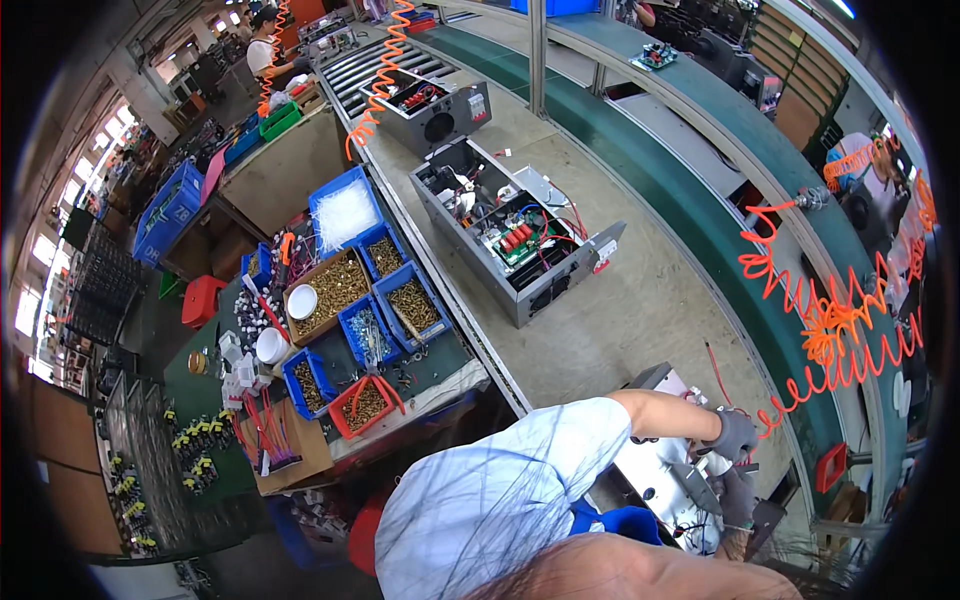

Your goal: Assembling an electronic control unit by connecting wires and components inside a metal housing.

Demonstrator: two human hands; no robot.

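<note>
At the lower right, my left hand (736,434) in a dark grey glove reaches over a metal housing (640,462) with a shiny inner panel. Its fingers look curled, but what they hold is too small to make out. Just below it, my right hand (738,497), also gloved, is closed beside the housing's edge; its grip is partly hidden. A small red piece shows between the two hands. An orange coiled hose (800,393) runs close to my left hand. A thin red wire (717,370) stands up from the housing.
Farther along the bench stand an open grey housing (470,235) with a green circuit board and a second one (435,112). To the left, blue bins (412,305) and a red bin (362,405) hold small fasteners. A green conveyor (690,225) runs behind. Another person (262,50) stands far off.
</note>
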